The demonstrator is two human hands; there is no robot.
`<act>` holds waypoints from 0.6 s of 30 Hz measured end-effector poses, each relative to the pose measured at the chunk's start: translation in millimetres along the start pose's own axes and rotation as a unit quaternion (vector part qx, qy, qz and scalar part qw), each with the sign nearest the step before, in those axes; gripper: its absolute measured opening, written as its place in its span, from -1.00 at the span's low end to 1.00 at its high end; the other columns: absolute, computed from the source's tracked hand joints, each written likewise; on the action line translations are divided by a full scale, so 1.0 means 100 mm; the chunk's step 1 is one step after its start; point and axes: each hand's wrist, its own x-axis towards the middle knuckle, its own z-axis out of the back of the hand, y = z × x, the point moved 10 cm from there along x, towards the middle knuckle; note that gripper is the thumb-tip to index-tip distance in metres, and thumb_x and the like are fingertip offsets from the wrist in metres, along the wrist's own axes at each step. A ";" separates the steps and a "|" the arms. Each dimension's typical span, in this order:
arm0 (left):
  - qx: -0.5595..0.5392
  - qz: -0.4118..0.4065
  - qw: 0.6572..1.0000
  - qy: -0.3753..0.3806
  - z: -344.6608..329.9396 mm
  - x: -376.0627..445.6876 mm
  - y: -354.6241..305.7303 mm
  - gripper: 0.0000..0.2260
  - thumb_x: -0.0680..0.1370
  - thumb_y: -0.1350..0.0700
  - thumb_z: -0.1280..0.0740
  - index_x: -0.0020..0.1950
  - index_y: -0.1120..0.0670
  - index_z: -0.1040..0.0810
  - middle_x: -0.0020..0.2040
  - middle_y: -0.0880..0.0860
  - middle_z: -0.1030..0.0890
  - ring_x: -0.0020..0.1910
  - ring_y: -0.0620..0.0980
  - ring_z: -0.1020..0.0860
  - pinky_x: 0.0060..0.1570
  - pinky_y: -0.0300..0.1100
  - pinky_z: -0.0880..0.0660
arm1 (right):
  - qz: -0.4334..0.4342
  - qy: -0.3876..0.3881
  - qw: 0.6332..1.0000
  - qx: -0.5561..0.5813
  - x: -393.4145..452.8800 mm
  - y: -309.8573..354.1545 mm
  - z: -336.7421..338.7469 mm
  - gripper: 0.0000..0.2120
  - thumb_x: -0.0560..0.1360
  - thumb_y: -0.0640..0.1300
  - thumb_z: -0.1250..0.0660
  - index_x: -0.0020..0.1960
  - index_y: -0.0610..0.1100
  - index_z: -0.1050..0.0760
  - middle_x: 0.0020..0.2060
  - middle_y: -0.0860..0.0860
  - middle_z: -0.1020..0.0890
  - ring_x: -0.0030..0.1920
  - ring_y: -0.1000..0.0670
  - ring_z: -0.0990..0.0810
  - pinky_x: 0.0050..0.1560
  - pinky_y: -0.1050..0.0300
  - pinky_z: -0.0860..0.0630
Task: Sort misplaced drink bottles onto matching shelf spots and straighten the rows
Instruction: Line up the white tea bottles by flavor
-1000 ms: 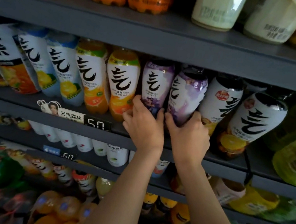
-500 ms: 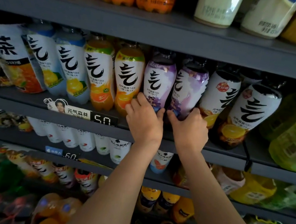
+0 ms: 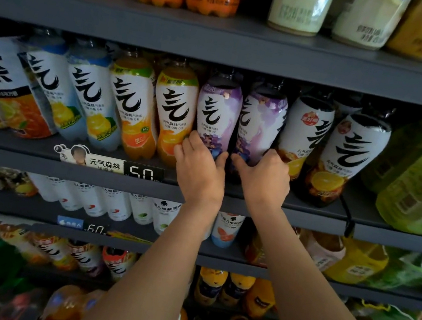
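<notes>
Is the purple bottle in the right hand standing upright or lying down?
Upright. The purple bottle stands on the shelf, cap end up; the right hand grips its base.

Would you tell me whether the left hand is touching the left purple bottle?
Touching: the head view shows the left hand with fingers wrapped around the base of the left purple bottle.
</notes>
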 end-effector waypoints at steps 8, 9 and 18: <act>-0.016 0.001 1.000 0.008 -0.05 0.07 0.00 -0.47 0.49 0.01 -0.38 0.36 0.19 -0.31 0.30 0.12 -0.42 0.30 0.09 -0.28 0.20 -0.12 -0.30 | 0.006 0.000 1.000 0.004 0.02 0.02 0.00 -0.53 0.44 0.13 -0.39 0.08 -0.25 -0.43 0.00 -0.16 -0.60 0.02 -0.19 -0.58 -0.08 -0.02 -0.51; -0.017 0.000 1.000 0.009 -0.05 0.07 -0.01 -0.46 0.49 0.01 -0.39 0.36 0.19 -0.31 0.31 0.12 -0.42 0.31 0.09 -0.28 0.20 -0.12 -0.30 | 0.007 0.000 1.000 0.003 0.03 0.02 0.00 -0.53 0.44 0.13 -0.39 0.08 -0.25 -0.43 0.00 -0.17 -0.60 0.02 -0.19 -0.58 -0.08 -0.02 -0.51; -0.030 -0.002 1.000 0.005 -0.01 0.08 0.00 -0.47 0.46 0.03 -0.42 0.33 0.20 -0.35 0.28 0.12 -0.45 0.29 0.10 -0.31 0.20 -0.11 -0.32 | -0.009 0.005 1.000 -0.023 0.00 0.03 -0.05 -0.54 0.49 0.13 -0.32 0.12 -0.23 -0.36 0.05 -0.16 -0.58 0.07 -0.19 -0.57 -0.11 0.03 -0.43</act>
